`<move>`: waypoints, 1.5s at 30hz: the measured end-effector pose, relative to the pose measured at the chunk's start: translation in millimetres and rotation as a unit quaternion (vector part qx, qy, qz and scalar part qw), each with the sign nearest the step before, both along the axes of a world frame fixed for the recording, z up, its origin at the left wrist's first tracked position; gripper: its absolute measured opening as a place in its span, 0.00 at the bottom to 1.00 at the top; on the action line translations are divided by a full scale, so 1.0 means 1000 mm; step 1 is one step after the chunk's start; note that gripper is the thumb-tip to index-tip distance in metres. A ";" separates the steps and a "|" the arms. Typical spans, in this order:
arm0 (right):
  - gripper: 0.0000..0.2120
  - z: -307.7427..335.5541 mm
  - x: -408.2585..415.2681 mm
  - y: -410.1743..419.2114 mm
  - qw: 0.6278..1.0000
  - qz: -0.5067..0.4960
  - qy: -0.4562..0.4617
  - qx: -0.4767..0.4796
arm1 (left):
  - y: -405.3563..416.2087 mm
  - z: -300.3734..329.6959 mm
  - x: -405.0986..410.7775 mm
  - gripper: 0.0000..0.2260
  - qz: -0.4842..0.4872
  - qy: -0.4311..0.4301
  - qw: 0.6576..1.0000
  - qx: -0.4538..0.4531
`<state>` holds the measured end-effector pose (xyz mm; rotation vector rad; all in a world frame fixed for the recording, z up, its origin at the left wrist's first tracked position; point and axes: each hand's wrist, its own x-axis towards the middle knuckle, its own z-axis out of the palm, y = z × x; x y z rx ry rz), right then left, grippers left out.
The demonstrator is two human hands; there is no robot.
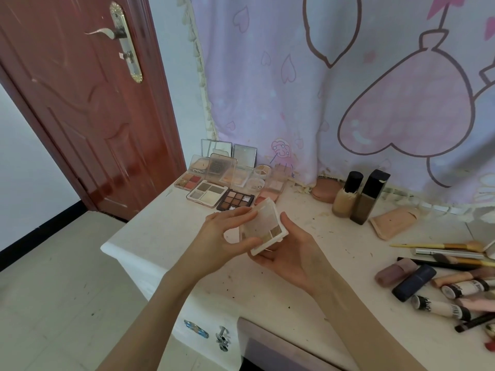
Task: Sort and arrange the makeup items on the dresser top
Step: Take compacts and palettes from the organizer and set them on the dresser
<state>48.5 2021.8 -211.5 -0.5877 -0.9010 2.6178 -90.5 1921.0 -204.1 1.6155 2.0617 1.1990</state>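
Both hands meet over the middle of the white dresser top (166, 236), sharing one small square eyeshadow palette with a frosted clear lid (263, 228). The right hand (290, 253) cradles it from underneath, palm up, thumb curled over the right edge; the left hand (222, 236) pinches the lid side, fingers lying across the top edge and thumb below. The palette is held clear of the surface and tilted, its lid partly raised towards the left hand, the brown and gold pans showing at the lower right corner.

What matters for setting it down, I'd say, is direction: the cluster of opened palettes and compacts (222, 183) lies straight ahead and a little left, beyond the fingertips, at the back corner near the lilac heart-print curtain (294, 89). The left hand is the nearer one to that group. The tubes and brushes (442, 277) lie well apart, off to the right.
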 end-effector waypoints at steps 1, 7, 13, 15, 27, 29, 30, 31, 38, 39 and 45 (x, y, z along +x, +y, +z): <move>0.24 0.001 0.000 0.000 1.000 0.004 0.000 0.003 | -0.001 0.003 -0.003 0.24 -0.010 -0.016 1.000 0.001; 0.21 0.001 -0.005 0.001 0.998 0.040 0.000 0.043 | -0.009 0.022 -0.019 0.17 -0.045 -0.128 0.991 -0.013; 0.14 -0.003 -0.022 0.000 0.992 0.042 -0.031 0.116 | -0.008 0.029 -0.035 0.10 0.014 -0.134 0.990 0.048; 0.14 -0.002 -0.031 -0.003 0.983 0.021 -0.065 0.169 | -0.007 0.027 -0.043 0.10 0.038 -0.129 0.990 0.050; 0.05 0.013 -0.091 -0.009 0.913 -0.050 -0.159 0.373 | -0.014 0.030 -0.071 0.09 0.141 -0.118 0.978 0.095; 0.05 0.008 -0.106 -0.007 0.916 -0.065 -0.177 0.355 | -0.021 0.020 -0.068 0.10 0.190 -0.110 0.972 0.080; 0.05 0.006 -0.113 -0.007 0.919 -0.073 -0.183 0.342 | -0.025 0.011 -0.067 0.16 0.210 -0.115 0.969 0.058; 0.05 0.004 -0.121 -0.006 0.922 -0.081 -0.188 0.329 | -0.030 0.002 -0.066 0.25 0.232 -0.117 0.966 0.024; 0.03 -0.007 -0.173 -0.010 0.948 -0.074 -0.199 0.239 | -0.036 -0.051 -0.067 0.50 0.352 -0.013 0.934 -0.058; 0.04 -0.008 -0.178 -0.011 0.949 -0.074 -0.200 0.232 | -0.036 -0.054 -0.069 0.50 0.359 0.003 0.932 -0.048; 0.03 -0.014 -0.201 -0.011 0.952 -0.060 -0.193 0.229 | -0.034 -0.056 -0.090 0.43 0.381 0.022 0.924 -0.031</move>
